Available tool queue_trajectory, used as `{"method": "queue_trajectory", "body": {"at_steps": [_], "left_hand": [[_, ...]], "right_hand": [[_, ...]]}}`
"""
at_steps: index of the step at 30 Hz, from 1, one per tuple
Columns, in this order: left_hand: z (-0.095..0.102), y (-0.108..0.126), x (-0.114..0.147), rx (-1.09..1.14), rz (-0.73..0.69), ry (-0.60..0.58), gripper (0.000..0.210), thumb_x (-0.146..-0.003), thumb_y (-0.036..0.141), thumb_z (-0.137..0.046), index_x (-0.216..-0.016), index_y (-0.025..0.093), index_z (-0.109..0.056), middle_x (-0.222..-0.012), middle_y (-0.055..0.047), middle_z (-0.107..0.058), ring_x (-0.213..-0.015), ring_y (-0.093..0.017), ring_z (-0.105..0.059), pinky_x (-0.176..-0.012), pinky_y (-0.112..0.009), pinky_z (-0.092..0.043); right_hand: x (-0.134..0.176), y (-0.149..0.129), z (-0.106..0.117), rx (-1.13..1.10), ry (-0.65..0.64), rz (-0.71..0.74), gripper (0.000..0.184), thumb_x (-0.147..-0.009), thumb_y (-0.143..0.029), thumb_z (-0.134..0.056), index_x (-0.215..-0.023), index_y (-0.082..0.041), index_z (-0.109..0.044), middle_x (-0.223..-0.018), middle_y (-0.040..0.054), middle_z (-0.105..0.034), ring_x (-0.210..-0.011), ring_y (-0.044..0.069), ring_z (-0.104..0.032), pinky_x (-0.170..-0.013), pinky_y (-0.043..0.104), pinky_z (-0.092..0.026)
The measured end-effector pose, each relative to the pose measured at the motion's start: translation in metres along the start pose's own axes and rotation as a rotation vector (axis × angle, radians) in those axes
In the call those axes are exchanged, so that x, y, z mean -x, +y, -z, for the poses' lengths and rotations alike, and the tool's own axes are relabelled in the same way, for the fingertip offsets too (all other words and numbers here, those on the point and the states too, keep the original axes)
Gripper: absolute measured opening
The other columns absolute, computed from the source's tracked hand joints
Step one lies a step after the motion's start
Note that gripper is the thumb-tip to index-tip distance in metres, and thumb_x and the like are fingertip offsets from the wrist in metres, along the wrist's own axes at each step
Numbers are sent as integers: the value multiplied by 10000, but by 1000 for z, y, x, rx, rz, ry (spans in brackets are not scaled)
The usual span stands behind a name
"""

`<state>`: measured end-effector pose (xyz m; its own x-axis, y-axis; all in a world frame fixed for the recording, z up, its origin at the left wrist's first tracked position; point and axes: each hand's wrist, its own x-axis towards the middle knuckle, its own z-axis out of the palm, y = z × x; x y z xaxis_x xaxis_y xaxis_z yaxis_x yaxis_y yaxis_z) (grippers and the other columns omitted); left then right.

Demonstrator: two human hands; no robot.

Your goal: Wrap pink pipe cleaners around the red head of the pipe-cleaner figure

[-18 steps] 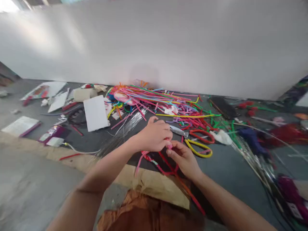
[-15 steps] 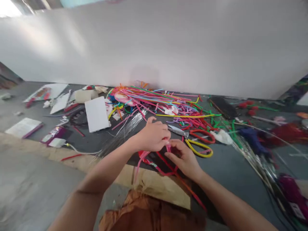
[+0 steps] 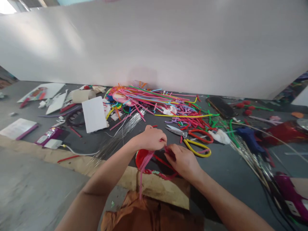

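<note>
Near the middle of the front edge of the table (image 3: 231, 173), I have pink pipe cleaners (image 3: 145, 162) whose upper ends disappear under the left hand (image 3: 153, 138), so how they are joined there escapes me. They look thin, fuzzy and slightly bowed, bunched at the top and trailing down across a tan strip (image 3: 166, 189) to a brown cloth (image 3: 137, 215). That hand is curled closed around them, a speck of red showing in the fist. The right hand (image 3: 182, 159) sits just beside it, fingers bent toward a pinkish bit; whether they grip it I cannot tell.

Behind the strands I make out a red loop (image 3: 140, 159), partly covered by both hands, with a pale green patch low on it. Scissors (image 3: 176, 131) lie just beyond the right hand, blades apart. Toward the back edge spreads a heap of coloured pipe cleaners (image 3: 154, 97), with silvery wires (image 3: 125, 133) running from it toward the front edge. At the right, a purple object (image 3: 290, 195) is too blurred for me to name.
</note>
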<state>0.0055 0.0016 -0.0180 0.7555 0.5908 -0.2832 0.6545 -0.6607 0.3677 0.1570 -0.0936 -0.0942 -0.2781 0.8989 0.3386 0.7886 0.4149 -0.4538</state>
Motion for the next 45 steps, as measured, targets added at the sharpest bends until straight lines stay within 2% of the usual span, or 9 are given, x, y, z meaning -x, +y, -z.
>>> {"method": "queue_trajectory", "body": {"at_steps": [9, 13, 20, 25, 30, 34, 37, 42, 45], "left_hand": [[6, -1, -3, 28, -14, -74, 245, -741, 177, -438, -667, 219, -668, -785, 6, -699, -821, -166, -607, -829, -338, -291], [4, -2, -3, 52, -12, -46, 216, -744, 182, -466, -673, 220, -666, -807, 13, -691, -841, -157, -595, -836, -331, -280], [1, -3, 3, 18, -82, 50, 179, -741, 176, -481, -686, 213, -647, -783, 15, -638, -799, -152, -557, -805, -353, -247], [3, 0, 6, -2, -163, 110, 196, -784, 205, -468, -666, 202, -624, -745, 22, -592, -775, -140, -523, -803, -356, -224], [7, 13, 12, 4, -211, 140, 202, -819, 209, -477, -700, 199, -640, -779, 7, -604, -846, -148, -510, -872, -369, -201], [10, 24, 15, -32, -235, 135, 207, -824, 188, -471, -720, 202, -650, -797, -3, -613, -882, -165, -507, -908, -397, -180], [10, 24, 16, -29, -225, 132, 199, -800, 191, -477, -689, 203, -641, -757, -1, -603, -851, -166, -503, -883, -390, -202], [12, 13, 15, -7, -129, 119, 193, -783, 208, -465, -685, 204, -631, -741, 5, -604, -806, -159, -502, -853, -379, -228], [12, 9, 13, -5, -75, 118, 194, -776, 204, -460, -691, 201, -634, -756, 2, -615, -810, -160, -507, -853, -384, -228]], "right_hand": [[-1, -6, 6, 130, 118, 130, 97, -871, -217, -518, -823, -170, -587, -730, 52, -665, -678, 169, -622, -619, 263, -414], [-1, -5, 8, 28, 137, 131, 102, -881, -191, -505, -863, -178, -605, -782, 43, -695, -700, 154, -642, -657, 249, -428], [-5, 1, 15, -488, -71, -282, 189, -914, -303, -421, -831, -204, -558, -652, -2, -613, -576, 132, -595, -555, 239, -434], [-9, 1, 15, -996, -155, -571, 290, -842, -475, -517, -766, -195, -508, -647, -34, -534, -540, 107, -572, -517, 222, -450], [-9, 4, 15, -1392, -296, -708, 320, -749, -461, -657, -752, -170, -524, -654, -18, -601, -498, 72, -530, -500, 197, -423], [-7, 4, 14, -1603, -431, -713, 329, -697, -442, -710, -764, -158, -557, -646, 0, -611, -472, 72, -511, -465, 204, -406], [-7, 4, 13, -1560, -433, -723, 342, -675, -445, -720, -793, -163, -565, -662, -3, -607, -492, 82, -520, -477, 214, -422], [-12, 4, 18, -1054, -134, -589, 282, -771, -441, -602, -867, -177, -594, -698, -10, -588, -617, 116, -537, -570, 242, -453], [-12, 3, 22, -865, -102, -489, 286, -815, -439, -534, -833, -166, -620, -728, 12, -597, -664, 130, -527, -599, 248, -440]]}}
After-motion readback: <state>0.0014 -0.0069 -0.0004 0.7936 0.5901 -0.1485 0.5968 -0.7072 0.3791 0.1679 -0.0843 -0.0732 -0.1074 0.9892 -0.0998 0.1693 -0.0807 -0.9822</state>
